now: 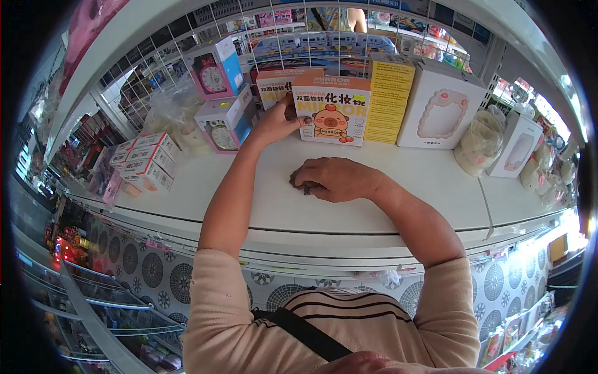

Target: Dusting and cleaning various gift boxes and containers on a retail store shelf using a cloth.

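With my left hand (277, 123) I grip the left edge of an orange and white mirror box (333, 118) with a cartoon animal on its front. The thumb lies on the front face, and the other fingers are partly hidden at its side. A similar mirror box (271, 87) stands just behind it to the left. My right hand (342, 178) is closed over a crumpled dark grey cloth (299, 181), pressed to the white shelf (274, 202) in front of the boxes. Most of the cloth is hidden under the fingers.
Alarm clock boxes (221, 128) are stacked to the left, near small white cartons (146, 163). To the right stand a tall yellow box (389, 100), a large white box (441, 106) and a plastic-wrapped item (479, 143). A white wire grid (293, 37) closes the back.
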`<state>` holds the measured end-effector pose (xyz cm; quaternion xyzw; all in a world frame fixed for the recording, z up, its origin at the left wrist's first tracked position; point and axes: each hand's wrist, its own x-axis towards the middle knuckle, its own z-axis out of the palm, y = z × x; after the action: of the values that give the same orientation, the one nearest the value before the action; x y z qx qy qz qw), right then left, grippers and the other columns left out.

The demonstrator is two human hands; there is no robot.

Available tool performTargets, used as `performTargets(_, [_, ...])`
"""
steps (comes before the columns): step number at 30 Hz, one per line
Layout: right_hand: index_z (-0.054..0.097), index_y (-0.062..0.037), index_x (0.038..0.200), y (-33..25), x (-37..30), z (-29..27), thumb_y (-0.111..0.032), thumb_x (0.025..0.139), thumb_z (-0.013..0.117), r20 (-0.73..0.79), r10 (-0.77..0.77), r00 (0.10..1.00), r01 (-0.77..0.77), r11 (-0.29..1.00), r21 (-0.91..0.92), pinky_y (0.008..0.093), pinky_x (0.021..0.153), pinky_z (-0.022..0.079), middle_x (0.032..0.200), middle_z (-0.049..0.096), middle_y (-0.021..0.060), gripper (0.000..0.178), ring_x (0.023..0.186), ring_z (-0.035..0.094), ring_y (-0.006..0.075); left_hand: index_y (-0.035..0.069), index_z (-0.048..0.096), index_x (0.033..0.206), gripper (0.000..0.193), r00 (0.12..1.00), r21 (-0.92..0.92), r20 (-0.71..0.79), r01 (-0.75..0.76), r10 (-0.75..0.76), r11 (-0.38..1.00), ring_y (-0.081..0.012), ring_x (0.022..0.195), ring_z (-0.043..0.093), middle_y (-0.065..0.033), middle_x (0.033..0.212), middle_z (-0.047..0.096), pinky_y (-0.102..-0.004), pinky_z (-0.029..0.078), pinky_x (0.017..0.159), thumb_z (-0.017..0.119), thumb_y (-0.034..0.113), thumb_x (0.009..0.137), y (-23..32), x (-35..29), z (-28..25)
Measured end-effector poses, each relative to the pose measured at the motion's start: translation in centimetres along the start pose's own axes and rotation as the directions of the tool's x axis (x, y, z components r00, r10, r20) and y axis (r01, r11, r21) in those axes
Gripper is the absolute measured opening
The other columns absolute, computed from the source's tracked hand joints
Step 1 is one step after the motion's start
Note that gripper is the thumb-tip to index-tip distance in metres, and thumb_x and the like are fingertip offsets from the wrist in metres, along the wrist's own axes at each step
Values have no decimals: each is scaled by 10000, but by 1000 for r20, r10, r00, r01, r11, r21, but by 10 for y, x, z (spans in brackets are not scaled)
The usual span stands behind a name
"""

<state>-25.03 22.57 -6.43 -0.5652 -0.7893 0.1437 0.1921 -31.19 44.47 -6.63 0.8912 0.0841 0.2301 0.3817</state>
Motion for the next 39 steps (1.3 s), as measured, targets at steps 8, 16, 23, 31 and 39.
performTargets(8, [552,-57,1032,-1,-1,-1,-46,780,592,2,8,1000,-8,1000,-16,399,802,461,1019,565,101,255,931,570,300,15,599,993,331,935,-3,-351,-58,53,998,-143,779,626,-68,851,666,-288,488,717,639,321,873,18,-3,-11])
performTargets(16, [552,-62,1041,-1,-1,-2,-49,780,585,27,31,999,-32,999,7,405,816,458,1048,564,98,263,960,562,307,42,610,948,184,619,387,-624,-285,477,877,-216,769,587,-89,856,618,-325,466,704,667,150,810,32,-9,-35])
performTargets(23, [568,-80,1051,0,2,1,-91,785,564,-22,-37,999,36,999,-32,427,791,466,995,562,106,266,941,572,312,64,603,985,247,318,548,-790,-18,524,836,-291,938,536,-92,963,598,-395,409,837,652,83,743,15,-30,-91])
performTargets(31, [553,-81,1085,-9,0,-4,-55,781,590,8,16,1000,-16,1000,-14,387,827,462,1002,558,93,308,958,553,291,81,585,979,245,354,634,-698,-97,622,767,-302,984,535,-96,1017,592,-405,411,878,653,93,744,26,-20,-66])
performTargets(39, [557,-86,1088,-8,1,-4,-53,780,592,15,12,1000,-12,1000,-11,380,827,462,1006,560,87,311,969,553,286,88,393,1281,594,518,631,-671,24,530,775,-406,1250,355,-230,1346,369,-463,343,1016,660,125,752,34,-22,-54])
